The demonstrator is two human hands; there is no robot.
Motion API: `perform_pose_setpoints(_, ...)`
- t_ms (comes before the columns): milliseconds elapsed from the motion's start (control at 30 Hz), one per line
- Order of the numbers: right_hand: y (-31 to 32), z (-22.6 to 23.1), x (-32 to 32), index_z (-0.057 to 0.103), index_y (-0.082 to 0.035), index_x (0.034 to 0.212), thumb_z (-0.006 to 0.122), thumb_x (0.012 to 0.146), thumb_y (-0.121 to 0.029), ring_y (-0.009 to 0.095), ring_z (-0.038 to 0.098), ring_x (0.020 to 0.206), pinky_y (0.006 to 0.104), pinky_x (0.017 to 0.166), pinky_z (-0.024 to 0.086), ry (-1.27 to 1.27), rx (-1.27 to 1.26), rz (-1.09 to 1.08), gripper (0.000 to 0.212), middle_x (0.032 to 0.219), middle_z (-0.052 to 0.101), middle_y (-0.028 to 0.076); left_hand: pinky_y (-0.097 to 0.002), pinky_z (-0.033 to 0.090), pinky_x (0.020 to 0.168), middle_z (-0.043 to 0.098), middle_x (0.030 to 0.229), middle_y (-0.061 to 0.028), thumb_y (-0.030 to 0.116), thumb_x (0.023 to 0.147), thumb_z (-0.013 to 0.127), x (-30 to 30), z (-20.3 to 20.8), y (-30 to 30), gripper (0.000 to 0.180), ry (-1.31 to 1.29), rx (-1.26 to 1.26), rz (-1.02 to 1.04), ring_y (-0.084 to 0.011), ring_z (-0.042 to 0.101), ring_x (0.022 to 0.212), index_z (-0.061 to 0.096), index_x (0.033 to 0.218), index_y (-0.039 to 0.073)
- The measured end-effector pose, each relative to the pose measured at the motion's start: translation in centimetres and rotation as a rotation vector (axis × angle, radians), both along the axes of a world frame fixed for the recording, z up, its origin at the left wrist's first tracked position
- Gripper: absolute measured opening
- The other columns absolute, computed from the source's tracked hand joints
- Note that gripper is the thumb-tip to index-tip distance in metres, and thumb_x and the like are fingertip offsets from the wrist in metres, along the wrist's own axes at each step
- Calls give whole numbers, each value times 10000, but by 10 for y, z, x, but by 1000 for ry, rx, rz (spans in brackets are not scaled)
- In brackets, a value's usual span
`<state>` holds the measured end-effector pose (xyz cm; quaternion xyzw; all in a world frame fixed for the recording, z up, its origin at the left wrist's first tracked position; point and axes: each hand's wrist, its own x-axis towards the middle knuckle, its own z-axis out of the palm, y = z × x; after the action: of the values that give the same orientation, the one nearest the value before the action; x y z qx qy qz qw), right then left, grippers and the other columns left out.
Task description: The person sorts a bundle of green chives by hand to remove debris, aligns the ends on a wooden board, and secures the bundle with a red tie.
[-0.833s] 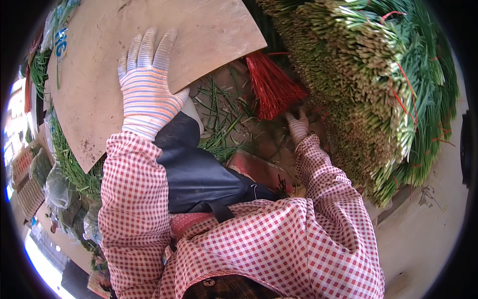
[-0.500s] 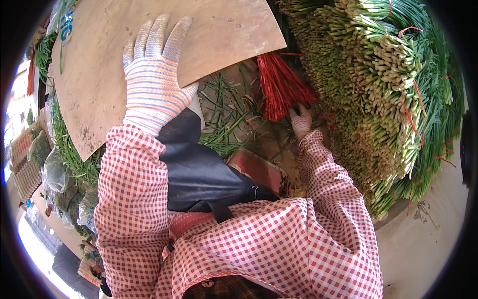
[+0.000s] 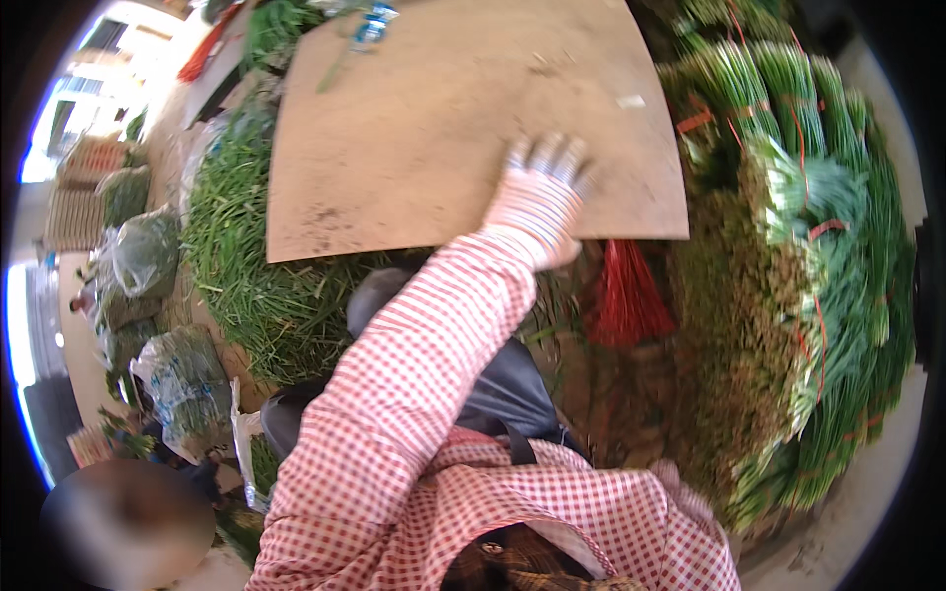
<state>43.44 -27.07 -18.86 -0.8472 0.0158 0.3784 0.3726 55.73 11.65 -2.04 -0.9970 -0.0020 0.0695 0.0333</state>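
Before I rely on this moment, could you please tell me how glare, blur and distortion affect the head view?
In the head view, the left hand looks slightly smeared over the board; the far-left background washes out in glare; a round lower-left patch is blurred out; the ground below the red strands is dim; and the fisheye bends the board's sides within a black rim.

"Where is the light strongest?"
"At ten o'clock: a bright opening (image 3: 47,138), washed out white. Window or doorway, I can't tell."
"And underfoot?"
"Tan floor (image 3: 81,369) near nine o'clock; dimmer brown ground (image 3: 631,419) closer to the middle, toward four."
"What lies out at the rim, around four?"
"A pale, smooth surface (image 3: 803,561). Wall or floor is unclear."
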Motion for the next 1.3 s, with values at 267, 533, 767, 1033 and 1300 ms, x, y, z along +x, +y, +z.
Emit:
perform_pose_setpoints(267, 46, 107, 58, 646, 1, 1198, 704, 862, -192, 195, 651, 967, 337, 891, 513, 459, -226, 821, 392, 1079, 710, 123, -429, 225, 1186, 359, 1529, -154, 642, 843, 578, -23, -6, 37, 880, -105, -377, -290, -289, 345, 1413, 387, 1461, 45)
perform_pose_setpoints(533, 232, 271, 183, 667, -23, 1174, 751, 807, -135, 107, 610, 877, 294, 808, 516, 191, 123, 1118, 392, 945, 693, 23, -422, 467, 979, 609, 1206, -216, 468, 816, 716, -214, 33, 262, 809, 128, -193, 732, -361, 588, 1139, 401, 1428, 41)
perform_pose_setpoints(767, 401, 309, 223, 703, -82, 1099, 675, 791, -139, 203, 690, 837, 331, 784, 540, -251, 59, 1461, 315, 911, 723, 96, -455, 399, 1044, 508, 1323, -222, 422, 872, 612, -229, 19, 301, 652, -483, 7, 729, -364, 509, 1219, 450, 1346, 5)
perform_pose_setpoints(1033, 553, 213, 303, 662, -158, 1190, 637, 850, -171, 331, 646, 1041, 389, 898, 527, -1101, -255, 1250, 341, 1181, 661, 132, -485, 276, 1149, 464, 1412, -213, 340, 837, 681, -163, -3, 232, 600, -369, -451, 355, -386, 378, 1368, 514, 1339, 57)
perform_pose_setpoints(1300, 522, 169, 166, 369, -127, 1464, 688, 815, -460, 383, 376, 1372, 491, 1109, 351, -1168, -240, 1166, 796, 1480, 396, 175, -392, 374, 1105, 557, 1355, -179, 32, 837, 655, -334, 32, 225, 435, -786, -536, 808, -303, 502, 1299, 575, 1260, -27)
